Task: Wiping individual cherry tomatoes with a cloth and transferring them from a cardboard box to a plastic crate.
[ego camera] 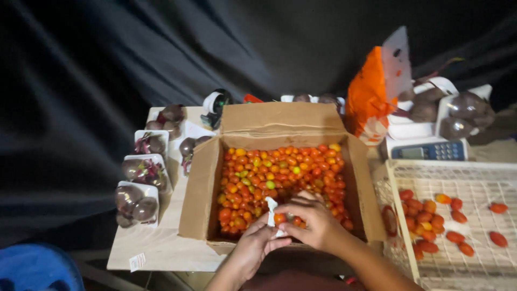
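Inside the cardboard box [196,183], both hands fill a small white tray [272,213] with cherry tomatoes [280,175]: left hand [253,245] apparently steadies it, right hand [312,221] cups tomatoes. Next, more careful scooping without spilling.

Both forearms were bare from the lower edge of the view up to the wrists, with no sleeve showing on either. The left hand [253,245] and the right hand [312,221] wore no gloves. No ring, watch or band could be made out on them. The fingers were slim, their nails short and unpainted.
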